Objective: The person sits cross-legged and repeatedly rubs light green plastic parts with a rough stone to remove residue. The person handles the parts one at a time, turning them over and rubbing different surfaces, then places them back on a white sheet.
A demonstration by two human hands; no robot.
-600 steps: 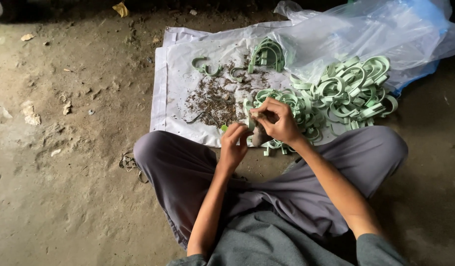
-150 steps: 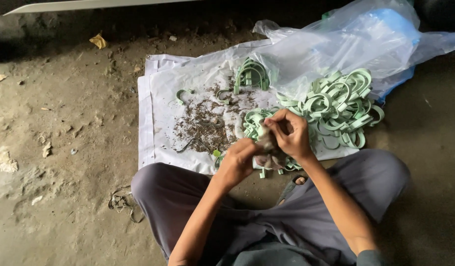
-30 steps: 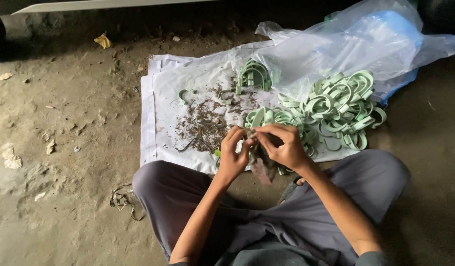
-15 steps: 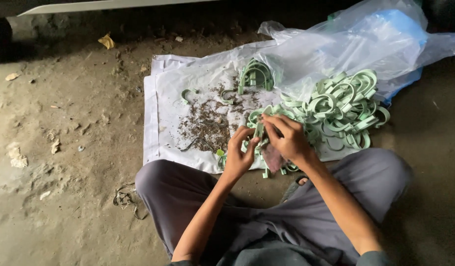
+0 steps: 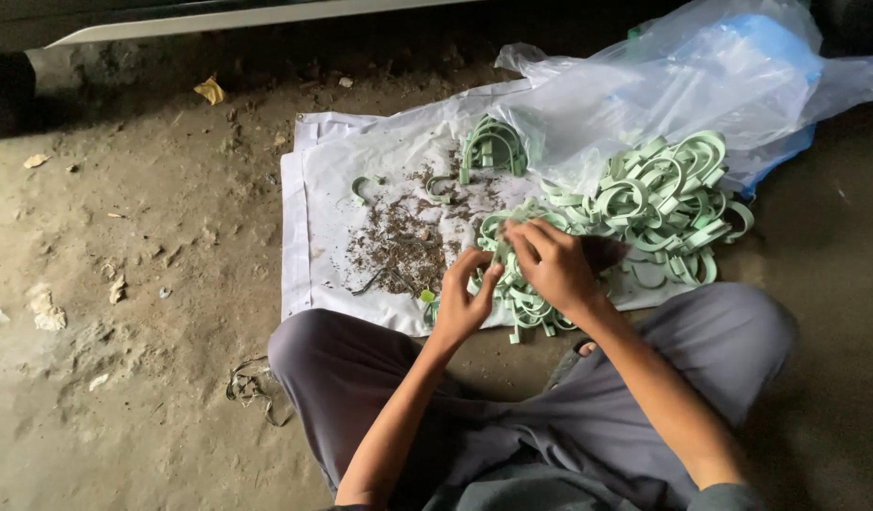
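Seen from above, on a dirt floor (image 5: 124, 284) strewn with pale scraps, with a yellowed leaf (image 5: 209, 90) at 11 o'clock. Spread left of centre, a white sheet (image 5: 314, 218) carrying a scatter of dark shavings (image 5: 394, 251) and a few loose green clips. At 12 o'clock on the sheet, a small upright stack of green clips (image 5: 493, 147). Just below centre, left hand (image 5: 465, 298), fingers curled, thumb and forefinger pinched on the near end of a pale green clip (image 5: 502, 248). Immediately to the right and touching the same piece, right hand (image 5: 555, 265), fingers bent over the clip's top and closed on it; the exact grip under the fingers cannot be told. Beneath both hands, at 6 o'clock from them, a low bunch of green clips (image 5: 522, 308) lying on the sheet's near edge. At 2 o'clock from the hands, a large heap of green clips (image 5: 659, 203), tangled and overlapping. Behind the heap, at 1 o'clock, a crumpled clear plastic bag (image 5: 663, 80) with something blue inside. Along the bottom, crossed legs in grey trousers (image 5: 512, 426), both forearms reaching up from 6 o'clock.
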